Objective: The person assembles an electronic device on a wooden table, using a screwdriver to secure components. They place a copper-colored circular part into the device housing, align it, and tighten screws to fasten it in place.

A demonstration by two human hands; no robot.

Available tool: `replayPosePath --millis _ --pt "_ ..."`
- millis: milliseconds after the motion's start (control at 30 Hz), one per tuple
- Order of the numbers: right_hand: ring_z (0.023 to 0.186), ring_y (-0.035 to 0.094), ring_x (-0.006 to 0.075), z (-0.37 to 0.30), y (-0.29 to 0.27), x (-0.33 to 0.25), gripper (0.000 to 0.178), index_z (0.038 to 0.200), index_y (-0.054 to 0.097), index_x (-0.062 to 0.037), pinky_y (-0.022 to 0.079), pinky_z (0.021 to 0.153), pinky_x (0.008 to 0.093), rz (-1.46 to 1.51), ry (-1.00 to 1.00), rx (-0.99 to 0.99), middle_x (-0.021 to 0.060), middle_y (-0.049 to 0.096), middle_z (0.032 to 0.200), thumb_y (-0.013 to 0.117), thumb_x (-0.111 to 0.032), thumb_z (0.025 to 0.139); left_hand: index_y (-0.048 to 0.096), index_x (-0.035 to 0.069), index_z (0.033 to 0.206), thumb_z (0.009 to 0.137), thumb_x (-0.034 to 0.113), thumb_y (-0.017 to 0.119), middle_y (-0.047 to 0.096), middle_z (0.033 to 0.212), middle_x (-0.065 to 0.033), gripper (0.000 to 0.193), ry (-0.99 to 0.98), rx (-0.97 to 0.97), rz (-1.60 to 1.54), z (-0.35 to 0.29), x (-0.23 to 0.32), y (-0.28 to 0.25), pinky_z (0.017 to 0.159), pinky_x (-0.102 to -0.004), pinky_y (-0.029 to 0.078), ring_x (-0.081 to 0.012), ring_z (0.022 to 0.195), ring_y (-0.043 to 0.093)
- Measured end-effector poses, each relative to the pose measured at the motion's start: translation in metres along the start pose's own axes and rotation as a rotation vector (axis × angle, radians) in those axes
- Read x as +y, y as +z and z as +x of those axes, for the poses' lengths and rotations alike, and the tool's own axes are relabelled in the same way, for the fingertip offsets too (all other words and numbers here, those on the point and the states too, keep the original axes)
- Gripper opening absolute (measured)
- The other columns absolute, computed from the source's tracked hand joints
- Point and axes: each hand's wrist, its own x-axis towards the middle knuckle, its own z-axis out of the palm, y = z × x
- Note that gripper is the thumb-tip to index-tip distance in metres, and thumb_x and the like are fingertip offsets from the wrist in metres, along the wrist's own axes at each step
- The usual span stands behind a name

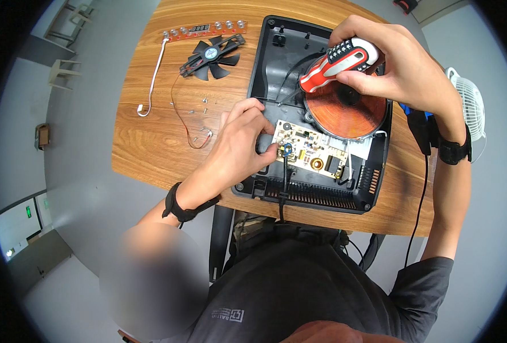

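Note:
My right hand (pixel 399 66) is wrapped round the thick handle of a screwdriver (pixel 334 66), patterned red, white and dark blue with stars. Its thin shaft slants down and left, the tip ending just above the circuit board (pixel 307 150) in an opened black plastic housing (pixel 265 68). At the board's left edge, my left hand (pixel 239 137) has its thumb and index finger curled against the board; the other fingers lie bent on the housing's left side. A round copper coil (pixel 350 111) sits to the right, beneath the screwdriver and right hand, partly hidden.
On the wooden table (pixel 142 137), left of the housing, lie a black fan (pixel 212 56) with thin wires, several small screws (pixel 205 100), and a narrow display board (pixel 205 30) with a white cable (pixel 157 74). A white desk fan (pixel 469 103) stands at the right.

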Motion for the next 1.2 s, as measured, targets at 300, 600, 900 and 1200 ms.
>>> replayPosePath --millis 300,600,900,1200 --pt "0.071 0.060 0.0162 -0.001 0.001 0.001 0.038 0.113 0.063 0.0002 0.049 0.063 0.0297 -0.005 0.017 -0.013 0.0093 0.065 0.086 0.079 -0.022 0.087 0.070 0.010 0.110 0.074 0.008 0.079 0.059 0.089 -0.0038 0.037 0.098 -0.011 0.060 0.005 0.002 0.000 0.100 -0.0443 0.040 -0.0286 0.118 0.053" --pt "0.071 0.061 0.0183 -0.008 0.001 0.003 0.037 0.112 0.064 -0.0012 0.050 0.063 0.0312 -0.027 -0.014 0.022 0.0100 0.065 0.085 0.079 -0.023 0.087 0.070 0.007 0.103 0.072 0.004 0.077 0.060 0.087 -0.0042 0.032 0.045 -0.041 0.004 0.007 0.001 0.001 0.101 -0.0449 0.044 -0.0294 0.117 0.053" --pt "0.070 0.065 0.0232 -0.002 0.002 -0.005 0.034 0.108 0.063 -0.0031 0.052 0.063 0.0334 -0.031 -0.105 -0.004 0.0100 0.067 0.084 0.078 -0.023 0.085 0.059 0.003 0.096 0.069 0.002 0.081 0.060 0.095 -0.0101 0.035 0.010 0.009 -0.052 0.007 0.003 0.001 0.101 -0.0433 0.046 -0.0333 0.124 0.053" --pt "0.073 0.067 0.0272 0.003 0.007 -0.008 0.034 0.107 0.063 -0.0029 0.053 0.066 0.0350 -0.018 -0.194 -0.022 0.0115 0.068 0.084 0.078 -0.022 0.084 0.062 0.003 0.096 0.069 0.001 0.079 0.058 0.090 -0.0108 0.033 0.011 -0.005 -0.055 0.007 0.002 0.003 0.091 -0.0404 0.049 -0.0302 0.116 0.055"
